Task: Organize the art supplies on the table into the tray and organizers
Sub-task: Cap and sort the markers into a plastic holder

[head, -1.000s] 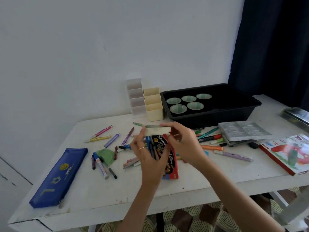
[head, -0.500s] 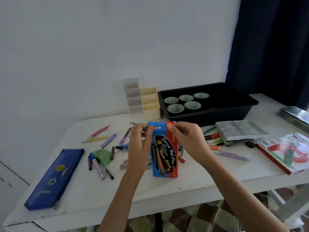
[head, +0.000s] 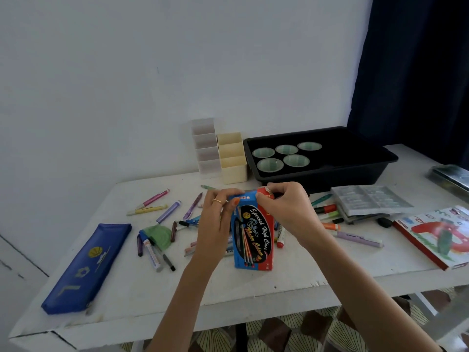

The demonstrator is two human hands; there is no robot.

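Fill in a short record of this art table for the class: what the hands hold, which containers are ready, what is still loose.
held item: blue and red colour box, upright on the table
left hand: grips the box's top left edge
right hand: pinches the box's top right
tray: black tray at the back, five small cups inside
organizers: white organizer and cream organizer side by side, left of the tray
still loose: markers, blue pencil case

Glossy printed card box point(head: 253, 232) at centre — matt black plastic tray point(head: 360, 171) at one o'clock, chipped white-painted table point(head: 132, 295)
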